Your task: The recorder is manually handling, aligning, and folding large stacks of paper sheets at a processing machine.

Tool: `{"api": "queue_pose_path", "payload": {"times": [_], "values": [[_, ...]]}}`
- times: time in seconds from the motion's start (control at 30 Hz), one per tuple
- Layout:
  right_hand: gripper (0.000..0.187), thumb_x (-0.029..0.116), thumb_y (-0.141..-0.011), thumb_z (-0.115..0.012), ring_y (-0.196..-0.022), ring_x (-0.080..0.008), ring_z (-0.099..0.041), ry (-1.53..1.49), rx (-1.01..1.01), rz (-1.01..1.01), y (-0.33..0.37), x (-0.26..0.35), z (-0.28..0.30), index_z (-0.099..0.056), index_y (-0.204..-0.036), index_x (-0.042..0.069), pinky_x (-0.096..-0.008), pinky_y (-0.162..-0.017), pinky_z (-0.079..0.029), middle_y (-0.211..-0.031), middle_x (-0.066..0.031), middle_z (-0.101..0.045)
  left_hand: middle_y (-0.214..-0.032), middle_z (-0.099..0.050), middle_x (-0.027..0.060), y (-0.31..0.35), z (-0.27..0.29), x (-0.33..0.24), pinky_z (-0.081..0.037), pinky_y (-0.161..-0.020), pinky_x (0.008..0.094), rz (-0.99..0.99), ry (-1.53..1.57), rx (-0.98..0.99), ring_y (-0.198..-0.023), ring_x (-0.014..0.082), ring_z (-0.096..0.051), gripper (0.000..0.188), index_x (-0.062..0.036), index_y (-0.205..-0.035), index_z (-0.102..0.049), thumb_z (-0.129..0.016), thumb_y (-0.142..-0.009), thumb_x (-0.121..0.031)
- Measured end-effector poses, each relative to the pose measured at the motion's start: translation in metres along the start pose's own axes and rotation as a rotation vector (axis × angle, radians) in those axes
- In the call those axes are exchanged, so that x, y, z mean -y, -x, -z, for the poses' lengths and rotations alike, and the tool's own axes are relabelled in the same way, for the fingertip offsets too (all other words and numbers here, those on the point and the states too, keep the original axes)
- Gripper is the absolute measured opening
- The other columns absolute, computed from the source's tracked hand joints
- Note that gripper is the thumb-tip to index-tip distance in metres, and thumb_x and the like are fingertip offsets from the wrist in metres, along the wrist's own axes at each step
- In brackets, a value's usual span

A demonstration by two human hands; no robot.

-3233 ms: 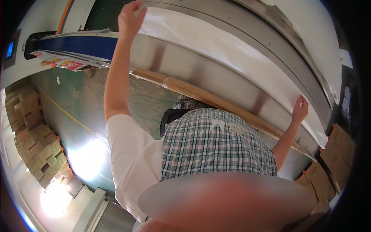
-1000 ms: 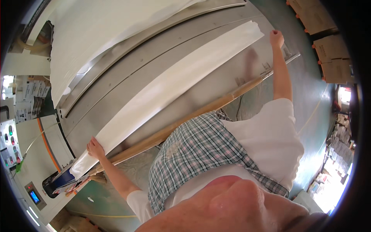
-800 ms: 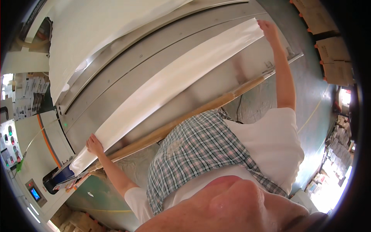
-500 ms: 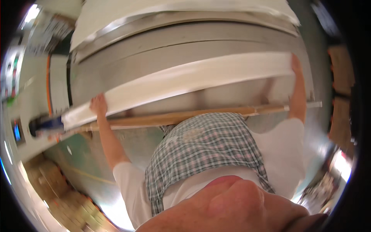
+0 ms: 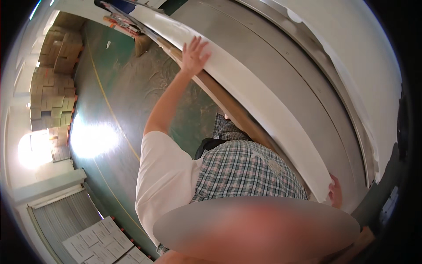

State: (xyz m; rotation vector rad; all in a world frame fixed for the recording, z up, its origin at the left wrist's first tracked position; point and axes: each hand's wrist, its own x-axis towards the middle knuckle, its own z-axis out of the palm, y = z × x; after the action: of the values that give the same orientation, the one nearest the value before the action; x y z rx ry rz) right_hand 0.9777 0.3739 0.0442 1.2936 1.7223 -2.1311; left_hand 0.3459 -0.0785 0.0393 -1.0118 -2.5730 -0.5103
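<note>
A long white roll (image 5: 259, 92) of sheet material runs along the near edge of a grey metal table (image 5: 285, 66). My left hand (image 5: 193, 57) rests on its near side, toward the far left, with fingers spread and not wrapped round it. At the other end my right hand (image 5: 336, 192) has its fingers curled over the end of the roll; part of that hand is hidden. Something dark blue (image 5: 121, 5) shows beyond the roll's far left end. Between my checked apron (image 5: 246, 176) and the roll lies a brown bar (image 5: 239, 115).
A wide white sheet (image 5: 351, 48) lies beyond a raised metal edge on the far side of the table. Stacks of cartons (image 5: 55, 92) stand along the left wall. White boxes (image 5: 99, 241) sit by a roller shutter (image 5: 66, 215). A brown sack (image 5: 141, 45) is on the green floor.
My view has swung to the left, so the table now slants across it. My left hand has loosened from its grip to spread fingers; my right hand stays at the roll's end.
</note>
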Motion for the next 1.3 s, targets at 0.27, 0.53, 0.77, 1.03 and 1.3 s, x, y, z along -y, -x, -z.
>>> {"api": "queue_pose_path", "payload": {"times": [0.27,0.53,0.77,1.03,1.3], "values": [[0.068,0.044,-0.072,-0.066,-0.071,-0.0117,-0.056,0.405,0.365,-0.061,-0.077,0.08,-0.138,-0.042,-0.124,0.008,-0.0243,-0.058,-0.047,-0.087,-0.0036,-0.059,-0.122,-0.05,0.011,0.015,0.015,-0.023,-0.02,-0.101,0.0497,0.049,0.099,-0.143,-0.121,0.0258,-0.04,0.032,-0.013,-0.108,-0.057,-0.052,-0.083,-0.031],[0.045,0.034,-0.085,-0.053,-0.063,-0.016,-0.06,0.421,0.496,0.037,-0.127,0.15,-0.289,-0.045,-0.115,0.001,-0.0273,-0.054,-0.051,-0.081,-0.0082,-0.06,-0.118,-0.053,0.0109,0.011,0.019,-0.022,-0.021,-0.102,0.05,0.047,0.112,-0.145,-0.118,0.0257,-0.043,0.027,-0.0129,-0.104,-0.06,-0.056,-0.081,-0.027],[0.042,0.037,-0.087,-0.05,-0.059,-0.0169,-0.061,0.398,0.56,0.084,-0.172,0.175,-0.376,-0.046,-0.11,0.002,-0.0268,-0.053,-0.051,-0.075,-0.0091,-0.06,-0.114,-0.055,0.0115,0.012,0.017,-0.017,-0.028,-0.1,0.0479,-0.028,0.173,-0.101,-0.113,0.0259,-0.047,0.026,-0.0111,-0.097,-0.061,-0.06,-0.075,-0.024],[0.043,0.038,-0.085,-0.053,-0.06,-0.0127,-0.058,0.247,0.472,0.139,-0.228,0.197,-0.496,-0.048,-0.112,0.005,-0.026,-0.053,-0.05,-0.074,-0.0076,-0.059,-0.117,-0.053,0.0133,0.008,0.038,0.002,-0.035,-0.096,0.0448,-0.317,0.433,0.142,-0.113,0.0279,-0.048,0.032,-0.0068,-0.101,-0.059,-0.06,-0.072,-0.02],[0.028,0.019,-0.079,-0.057,-0.09,-0.0287,-0.056,0.678,-0.582,0.755,-0.288,0.192,-0.467,-0.056,-0.102,0.002,-0.0355,-0.079,-0.044,-0.098,-0.015,-0.058,-0.099,-0.059,0.0088,-0.018,0.039,0.049,-0.039,-0.093,0.0433,-0.635,0.839,0.34,-0.101,0.0263,-0.054,0.02,-0.0078,-0.089,-0.059,-0.064,-0.07,-0.011]]}}
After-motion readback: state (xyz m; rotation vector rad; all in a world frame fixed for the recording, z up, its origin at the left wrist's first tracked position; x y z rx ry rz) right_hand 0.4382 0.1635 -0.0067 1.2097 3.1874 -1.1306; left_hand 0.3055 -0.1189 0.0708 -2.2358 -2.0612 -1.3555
